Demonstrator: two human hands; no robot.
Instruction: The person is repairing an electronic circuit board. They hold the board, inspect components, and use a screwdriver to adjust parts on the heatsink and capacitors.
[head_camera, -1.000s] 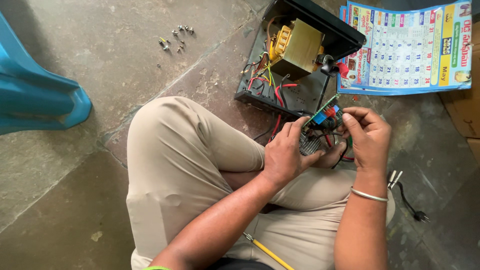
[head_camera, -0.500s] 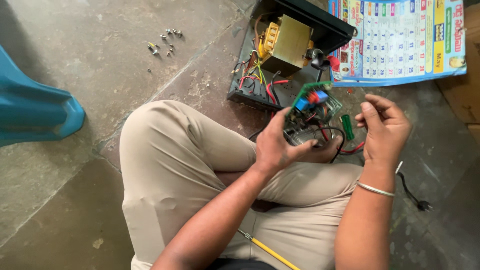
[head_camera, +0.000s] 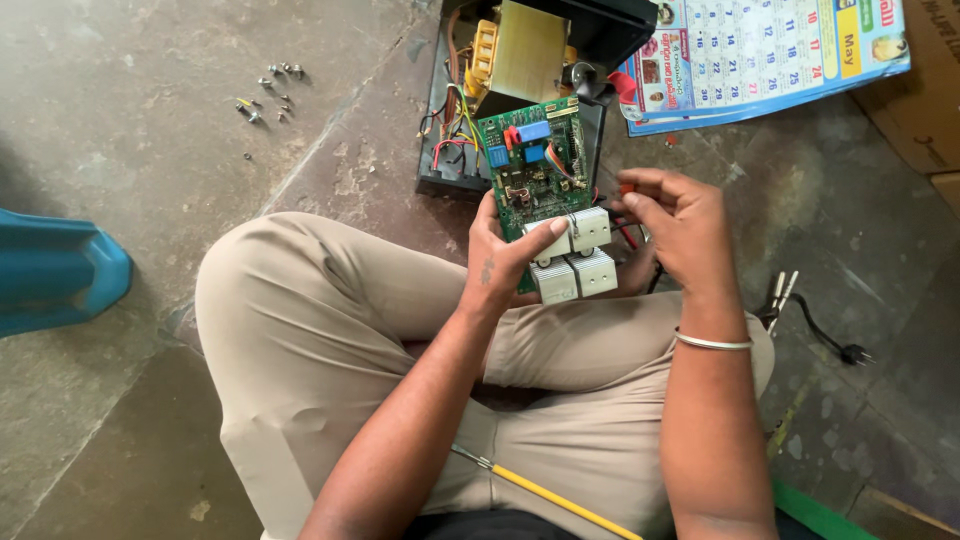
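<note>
With the left hand (head_camera: 500, 262) gripping the green rectangular circuit board (head_camera: 545, 190) by its edge above the open black metal case (head_camera: 600, 30), the right hand (head_camera: 675, 225), fingers curled at the red wires (head_camera: 625, 232) beside the board, should pull gently.

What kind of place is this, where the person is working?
Probably an informal repair spot on a bare stone floor, not a proper workbench. The person sits on the ground holding a green circuit board; an opened black device and loose screws lie on the floor.

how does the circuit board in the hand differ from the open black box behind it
The green circuit board is thin, flat and held up by the left hand; the black box is bulky and rests on the floor. The board carries white blocks; the box holds a large transformer. Both show coloured wires.
</note>
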